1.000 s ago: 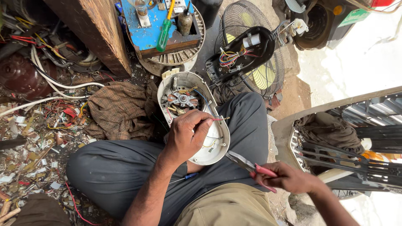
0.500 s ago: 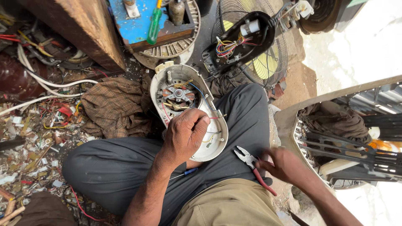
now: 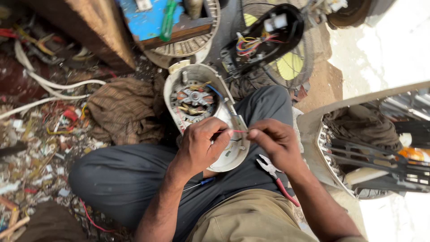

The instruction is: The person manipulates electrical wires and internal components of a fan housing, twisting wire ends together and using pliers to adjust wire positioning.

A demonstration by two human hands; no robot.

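The motor housing [image 3: 204, 112] is rested on the lap, with both hands [image 3: 201, 145] placed over its near end. Pliers [image 3: 277, 177] are laid on the thigh to its right. A cloth [image 3: 123, 112] is spread left, and what may be a fan guard [image 3: 286, 67] is set behind.

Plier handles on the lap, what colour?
Red, on the pliers lying beside the right hand; head view.

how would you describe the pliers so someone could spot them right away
Start at the white motor housing resting on the person's grey trousers. Just to its right, under the right hand, lie the pliers on the lap. They are the only tool there with bare metal jaws and red handles, unlike the thin blue-handled screwdriver nearby.
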